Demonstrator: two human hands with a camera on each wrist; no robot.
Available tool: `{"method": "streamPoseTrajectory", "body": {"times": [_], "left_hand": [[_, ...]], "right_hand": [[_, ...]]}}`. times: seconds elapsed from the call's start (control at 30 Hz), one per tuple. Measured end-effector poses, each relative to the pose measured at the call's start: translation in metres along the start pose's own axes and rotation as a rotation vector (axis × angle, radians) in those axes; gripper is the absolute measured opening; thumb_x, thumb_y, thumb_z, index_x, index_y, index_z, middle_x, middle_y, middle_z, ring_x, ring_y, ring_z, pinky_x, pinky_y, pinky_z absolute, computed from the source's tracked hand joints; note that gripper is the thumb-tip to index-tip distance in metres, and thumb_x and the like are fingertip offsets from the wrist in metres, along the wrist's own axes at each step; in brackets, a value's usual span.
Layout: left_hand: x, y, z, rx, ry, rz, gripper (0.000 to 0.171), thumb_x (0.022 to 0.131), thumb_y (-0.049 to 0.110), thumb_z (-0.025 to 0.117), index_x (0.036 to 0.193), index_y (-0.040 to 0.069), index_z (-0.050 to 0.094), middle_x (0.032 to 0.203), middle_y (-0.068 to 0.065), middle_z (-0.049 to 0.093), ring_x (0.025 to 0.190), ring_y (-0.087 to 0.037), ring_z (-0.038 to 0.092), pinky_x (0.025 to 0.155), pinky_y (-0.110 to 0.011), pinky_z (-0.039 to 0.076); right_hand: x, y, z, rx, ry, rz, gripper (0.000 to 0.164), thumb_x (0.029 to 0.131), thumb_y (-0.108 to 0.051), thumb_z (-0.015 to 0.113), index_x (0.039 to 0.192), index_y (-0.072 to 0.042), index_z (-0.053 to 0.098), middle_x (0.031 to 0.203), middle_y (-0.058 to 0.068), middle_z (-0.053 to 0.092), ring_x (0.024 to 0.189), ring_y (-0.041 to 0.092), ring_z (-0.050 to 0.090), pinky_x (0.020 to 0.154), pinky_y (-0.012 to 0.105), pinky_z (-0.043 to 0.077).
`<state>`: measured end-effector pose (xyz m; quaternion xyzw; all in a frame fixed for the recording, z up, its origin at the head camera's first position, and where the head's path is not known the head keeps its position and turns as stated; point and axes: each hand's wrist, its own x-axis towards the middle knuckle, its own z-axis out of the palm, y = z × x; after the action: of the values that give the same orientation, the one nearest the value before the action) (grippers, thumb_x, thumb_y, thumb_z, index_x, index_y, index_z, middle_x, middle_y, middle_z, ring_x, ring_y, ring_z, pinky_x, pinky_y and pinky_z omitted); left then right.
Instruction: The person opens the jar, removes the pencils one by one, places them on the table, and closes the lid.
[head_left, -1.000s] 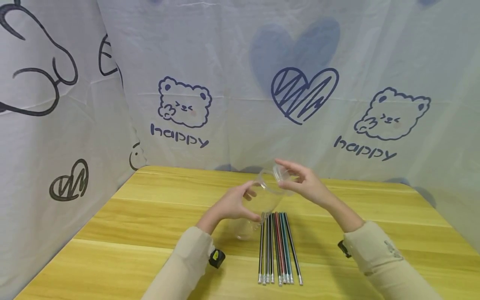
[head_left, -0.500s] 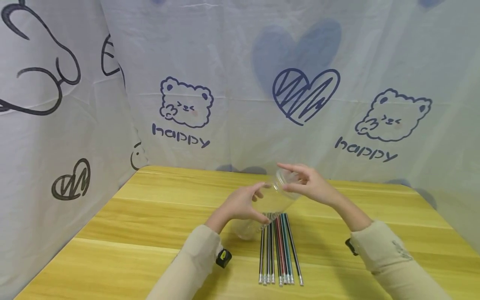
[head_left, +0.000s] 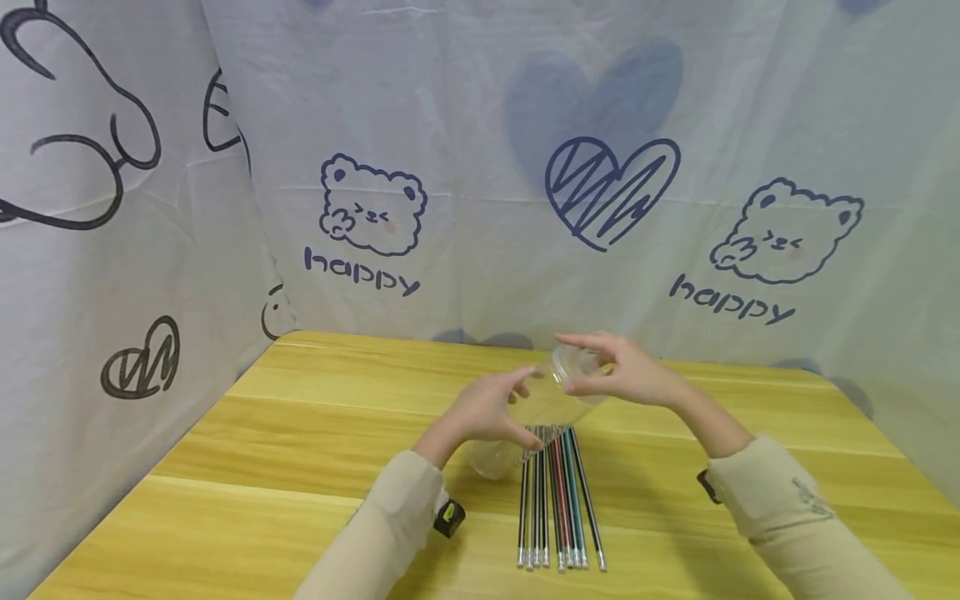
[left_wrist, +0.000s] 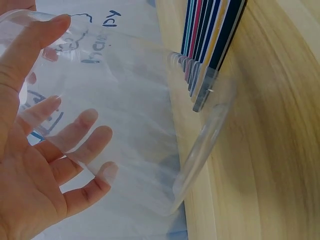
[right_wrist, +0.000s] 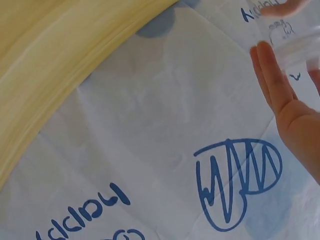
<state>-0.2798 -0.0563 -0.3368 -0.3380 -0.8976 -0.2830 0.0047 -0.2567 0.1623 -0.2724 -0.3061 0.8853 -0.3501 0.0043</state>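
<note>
A clear plastic jar [head_left: 536, 404] lies tilted over the table, its base low at the left and its mouth end raised toward the right. My left hand [head_left: 491, 407] grips the jar's side, thumb on the near side and fingers spread on the far side, seen through the plastic in the left wrist view. With thumb and fingers, my right hand [head_left: 633, 371] holds a clear round lid [head_left: 567, 364] at the jar's mouth. Below the jar lies a row of several pencils [head_left: 558, 508], dark, red and teal, with silver ends toward me; the jar covers their far tips.
The wood-grain table [head_left: 300, 467] ends at a white cloth backdrop [head_left: 480, 275] printed with bears and hearts. A second cloth wall [head_left: 202, 275] stands along the left. Each wrist wears a small black camera.
The lid, apart from the jar's mouth a second ago, now sits against it. Both hands and the jar have shifted slightly right, the right hand also lower. The pencils lie as before.
</note>
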Motion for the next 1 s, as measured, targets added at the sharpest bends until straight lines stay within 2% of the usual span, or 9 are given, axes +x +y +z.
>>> {"method": "streamPoseTrajectory", "body": {"times": [0.17,0.3,0.4,0.6,0.77,0.83,1.0], "left_hand": [[0.000,0.000,0.001,0.003,0.008,0.001,0.089,0.058,0.039,0.081,0.134,0.023,0.037,0.113,-0.006,0.057,0.097,-0.022,0.055,0.078,-0.038,0.045],[0.000,-0.001,0.001,0.003,0.010,0.012,0.088,0.059,0.039,0.081,0.134,0.021,0.038,0.113,-0.006,0.057,0.097,-0.022,0.055,0.078,-0.038,0.045],[0.000,-0.001,0.001,0.006,0.011,0.017,0.088,0.059,0.040,0.080,0.134,0.022,0.038,0.113,-0.006,0.057,0.097,-0.022,0.055,0.077,-0.037,0.045],[-0.001,-0.002,0.001,0.007,0.020,0.019,0.088,0.058,0.041,0.080,0.133,0.023,0.038,0.112,-0.005,0.058,0.096,-0.021,0.056,0.077,-0.036,0.045],[-0.001,-0.002,0.001,0.015,0.021,0.024,0.087,0.059,0.041,0.080,0.133,0.023,0.038,0.112,-0.005,0.058,0.096,-0.020,0.056,0.078,-0.036,0.045],[-0.001,-0.002,0.001,0.014,0.020,0.027,0.087,0.059,0.039,0.081,0.133,0.023,0.039,0.112,-0.006,0.058,0.096,-0.020,0.056,0.078,-0.037,0.045],[-0.001,-0.001,0.001,0.015,0.020,0.031,0.087,0.059,0.038,0.081,0.133,0.022,0.039,0.112,-0.005,0.058,0.096,-0.021,0.055,0.077,-0.037,0.045]], "right_hand": [[-0.001,0.001,-0.005,0.016,-0.092,-0.018,0.082,0.074,-0.028,0.072,0.141,-0.015,0.026,0.139,0.019,0.028,0.111,0.042,0.041,0.077,0.043,0.047],[-0.001,0.003,-0.010,0.043,-0.137,-0.088,0.078,0.074,-0.020,0.072,0.139,-0.009,0.030,0.140,0.018,0.027,0.119,0.041,0.031,0.089,0.053,0.036],[0.000,0.002,-0.013,0.053,-0.152,-0.113,0.073,0.073,-0.016,0.072,0.136,-0.006,0.035,0.137,0.018,0.032,0.117,0.038,0.035,0.092,0.055,0.032],[0.002,0.001,-0.013,0.026,-0.143,-0.098,0.071,0.074,-0.017,0.072,0.134,-0.004,0.037,0.129,0.017,0.041,0.105,0.032,0.046,0.088,0.048,0.039],[0.002,-0.003,-0.013,0.037,-0.142,-0.040,0.070,0.075,-0.018,0.072,0.134,-0.004,0.037,0.122,0.020,0.044,0.096,0.030,0.050,0.074,0.036,0.048],[0.001,-0.005,-0.013,0.036,-0.136,-0.018,0.070,0.075,-0.019,0.072,0.134,-0.003,0.038,0.122,0.022,0.044,0.093,0.029,0.052,0.069,0.033,0.050],[0.002,-0.007,-0.012,0.007,-0.106,0.044,0.068,0.077,-0.025,0.070,0.133,-0.003,0.039,0.119,0.025,0.046,0.080,0.023,0.058,0.064,0.031,0.050]]}}
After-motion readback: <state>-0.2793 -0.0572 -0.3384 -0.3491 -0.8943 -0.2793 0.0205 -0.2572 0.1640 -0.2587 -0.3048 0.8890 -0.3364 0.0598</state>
